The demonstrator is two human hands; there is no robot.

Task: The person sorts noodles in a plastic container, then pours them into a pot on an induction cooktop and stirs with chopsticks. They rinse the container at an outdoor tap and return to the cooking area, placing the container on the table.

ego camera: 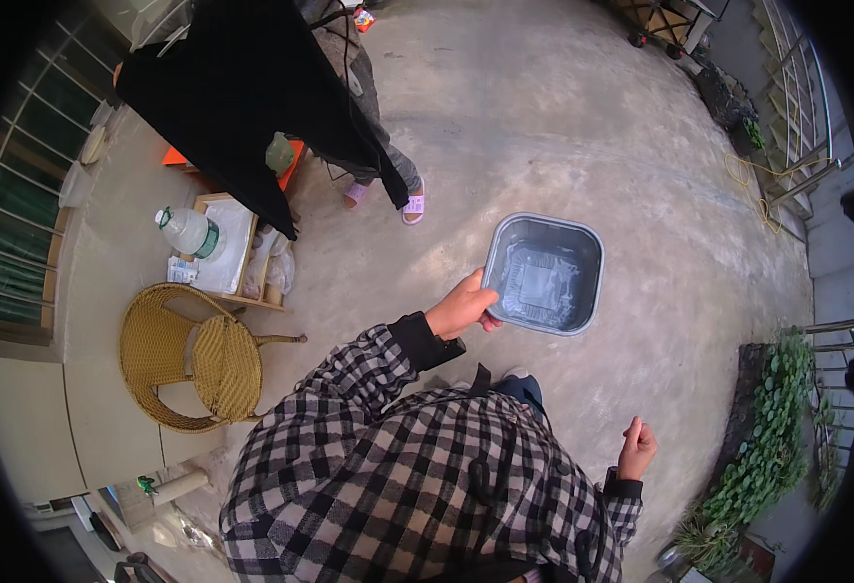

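Observation:
My left hand (463, 302) grips the left side of a grey plastic basin (543, 229), thumb over the rim. The basin is roughly square with rounded corners, held out over the concrete floor (580, 146). Whitish, wet-looking streaks show on its ribbed bottom, where I cannot tell how much liquid lies. Low on the right, by my side, my right hand (638, 446) is closed with nothing visible in it. Farther off at the upper left, another person in pink slippers (414, 208) stands behind a large black cloth (230, 95) that hides most of them.
A wicker armchair (151, 350) stands to my left. Beyond it a low wooden table (234, 248) bears a large clear plastic water bottle (190, 232). Leafy plants (769, 415) line the right edge, with a yellow hose (740, 171) and stairs (780, 109) farther up.

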